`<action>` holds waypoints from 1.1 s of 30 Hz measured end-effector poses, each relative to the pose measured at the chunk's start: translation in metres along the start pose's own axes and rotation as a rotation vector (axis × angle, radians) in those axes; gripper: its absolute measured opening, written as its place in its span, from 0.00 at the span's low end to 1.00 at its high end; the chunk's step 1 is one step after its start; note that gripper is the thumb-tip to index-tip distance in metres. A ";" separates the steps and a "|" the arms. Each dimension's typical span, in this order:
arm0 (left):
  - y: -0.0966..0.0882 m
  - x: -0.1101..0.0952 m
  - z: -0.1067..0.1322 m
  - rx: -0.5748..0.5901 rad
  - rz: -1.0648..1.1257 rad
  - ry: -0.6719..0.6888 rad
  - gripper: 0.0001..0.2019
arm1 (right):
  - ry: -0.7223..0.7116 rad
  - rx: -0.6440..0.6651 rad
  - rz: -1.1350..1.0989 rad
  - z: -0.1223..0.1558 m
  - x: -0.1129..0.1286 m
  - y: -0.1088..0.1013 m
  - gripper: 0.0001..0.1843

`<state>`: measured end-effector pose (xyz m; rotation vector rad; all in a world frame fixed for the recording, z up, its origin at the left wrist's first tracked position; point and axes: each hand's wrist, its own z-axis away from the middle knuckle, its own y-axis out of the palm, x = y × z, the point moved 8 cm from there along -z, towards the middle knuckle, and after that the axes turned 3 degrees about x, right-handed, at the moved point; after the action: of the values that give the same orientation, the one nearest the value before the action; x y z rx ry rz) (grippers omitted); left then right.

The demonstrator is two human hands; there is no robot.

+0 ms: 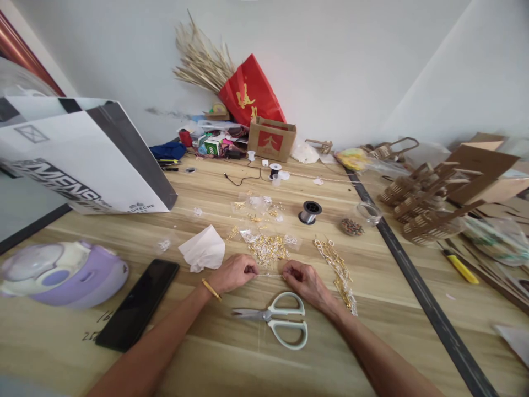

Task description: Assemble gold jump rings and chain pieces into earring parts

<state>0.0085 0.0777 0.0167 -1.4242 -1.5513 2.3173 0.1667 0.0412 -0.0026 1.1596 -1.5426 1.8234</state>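
A thin beaded strand [268, 274] is stretched level between my two hands, just above the table. My left hand [237, 272], with a gold bangle [211, 289] at the wrist, pinches its left end. The other end is pinched by my right hand [301, 278]. Right behind the strand lies a loose pile of gold and clear beads [268, 249]. Scissors [270, 318] with pale handles lie in front of my hands, blades to the left. To the right of my right hand rest several gold and silver beaded chains [338, 270].
A wire spool [309, 212] and a jar of dark beads [359, 220] stand behind on the right. A crumpled tissue [203, 249], a black phone [138, 303] and a purple-white device [66, 273] are on the left. A yellow cutter [460, 264] lies far right, near small woven baskets [425, 204].
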 end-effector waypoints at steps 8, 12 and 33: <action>0.003 0.006 0.000 0.017 -0.077 -0.029 0.07 | -0.005 -0.010 0.005 0.000 0.001 0.000 0.07; 0.003 0.003 0.000 0.031 -0.104 -0.009 0.07 | 0.006 0.004 -0.002 -0.001 -0.002 0.000 0.07; -0.001 0.000 0.001 -0.012 -0.054 -0.021 0.05 | 0.026 0.105 -0.207 -0.002 -0.011 0.005 0.04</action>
<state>0.0070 0.0776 0.0173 -1.3467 -1.5914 2.3037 0.1682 0.0441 -0.0145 1.2870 -1.2740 1.7901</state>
